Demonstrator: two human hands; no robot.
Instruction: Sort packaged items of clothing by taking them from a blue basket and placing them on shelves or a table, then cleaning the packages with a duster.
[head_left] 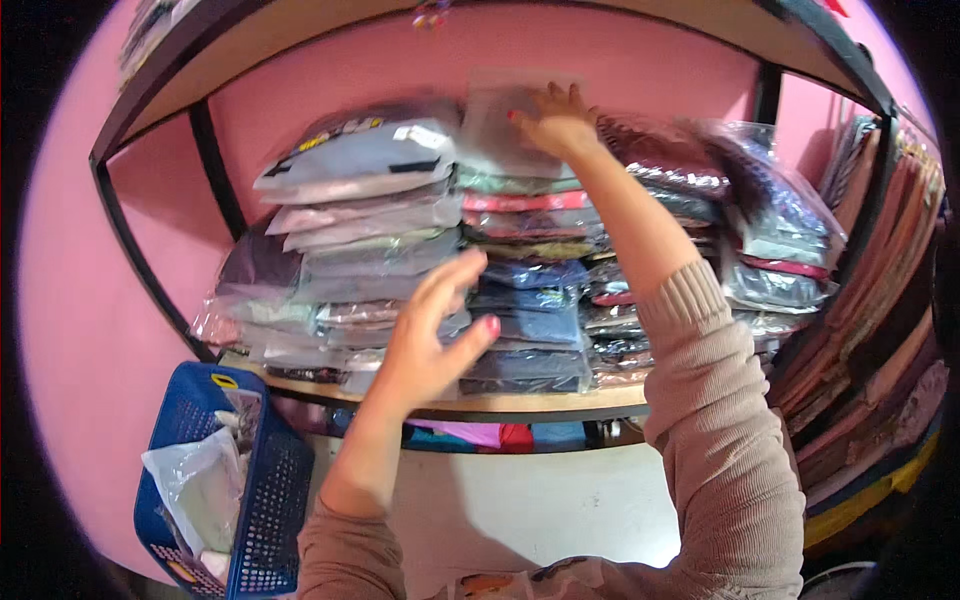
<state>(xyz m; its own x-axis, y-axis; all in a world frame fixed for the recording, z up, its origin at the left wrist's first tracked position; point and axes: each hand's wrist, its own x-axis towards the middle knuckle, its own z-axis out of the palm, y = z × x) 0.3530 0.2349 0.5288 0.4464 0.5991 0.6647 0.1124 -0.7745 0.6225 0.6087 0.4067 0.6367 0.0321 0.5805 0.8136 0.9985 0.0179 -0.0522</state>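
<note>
My right hand [560, 122] reaches far across the shelf, fingers spread, its palm over a grey garment in a clear plastic bag [490, 130] on top of the middle stack. Lower and to the left, my left hand [432, 330] hovers in front of the stacks with its fingers apart and nothing in it. Behind it rises a stack of bagged folded clothes [375, 235], topped by a light blue bagged garment [365, 160]. The middle stack [530, 300] holds dark blue, red and green bagged pieces. Slight blur softens both hands.
A blue plastic basket [270, 500] with white bagged items stands on the floor at left. More bagged stacks [780, 230] fill the shelf's right side. Black posts [215, 170] frame the shelf, with another board above. Clothes hang [880, 310] at far right.
</note>
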